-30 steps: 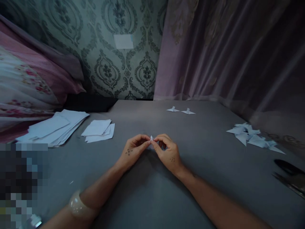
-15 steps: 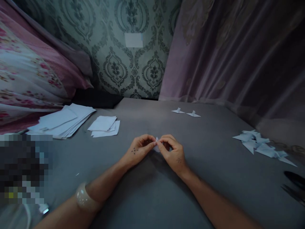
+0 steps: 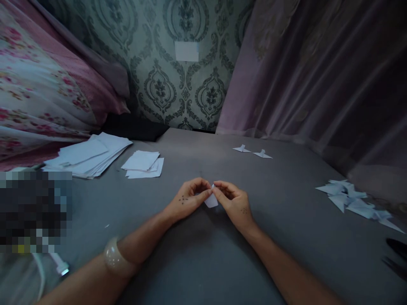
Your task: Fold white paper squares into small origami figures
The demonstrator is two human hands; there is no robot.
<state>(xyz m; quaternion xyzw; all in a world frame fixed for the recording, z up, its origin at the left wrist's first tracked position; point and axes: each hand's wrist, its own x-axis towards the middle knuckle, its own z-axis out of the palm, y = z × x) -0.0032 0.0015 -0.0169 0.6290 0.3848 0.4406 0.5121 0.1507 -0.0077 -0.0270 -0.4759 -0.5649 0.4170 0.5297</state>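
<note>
Grey table fills most of the lower scene. Far left: stack of large white sheets, edges fanned unevenly. Far right: loose pile of folded white papers, pointed, overlapping. Left hand and right hand meet mid-table, fingertips nearly touching; each has a narrow thumb-and-finger pinch on the same folded paper. Smaller white sheets sit stacked just right of the large ones, not squared up. Two folded pieces lie at the far side, right of centre: flat, pointed ends, small raised bit in the middle. Held folded paper: white, small, narrow tip poking up between fingertips, wider flat flap below the thumbs with an angled near edge. Middle hidden by fingers; can't make out creases.
</note>
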